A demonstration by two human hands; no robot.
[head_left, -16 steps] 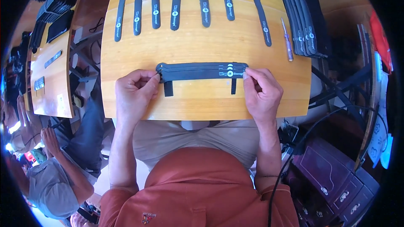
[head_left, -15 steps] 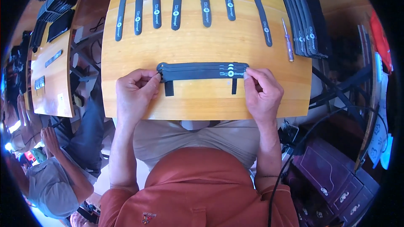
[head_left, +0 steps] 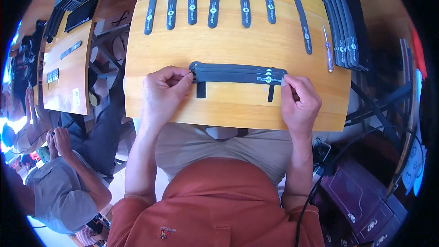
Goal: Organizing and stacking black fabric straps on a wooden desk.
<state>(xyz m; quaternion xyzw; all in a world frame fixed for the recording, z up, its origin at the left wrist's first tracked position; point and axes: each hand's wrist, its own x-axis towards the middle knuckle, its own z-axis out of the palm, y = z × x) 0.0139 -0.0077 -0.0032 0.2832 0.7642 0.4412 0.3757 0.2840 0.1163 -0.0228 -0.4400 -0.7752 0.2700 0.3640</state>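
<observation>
A small stack of black straps [head_left: 235, 73] lies flat across the wooden table [head_left: 228, 105], with two short black tabs hanging below it. My left hand [head_left: 164, 89] pinches the stack's left end between thumb and fingers. My right hand [head_left: 299, 100] pinches its right end, near the white round labels. Both hands rest on the table near its front edge.
Several single black straps [head_left: 212, 0] lie in a row along the far side. A bundle of black straps [head_left: 345, 29] stands at the far right, with a small screwdriver [head_left: 327, 48] beside it. Another wooden table [head_left: 64, 68] is left; a seated person [head_left: 59, 187] is lower left.
</observation>
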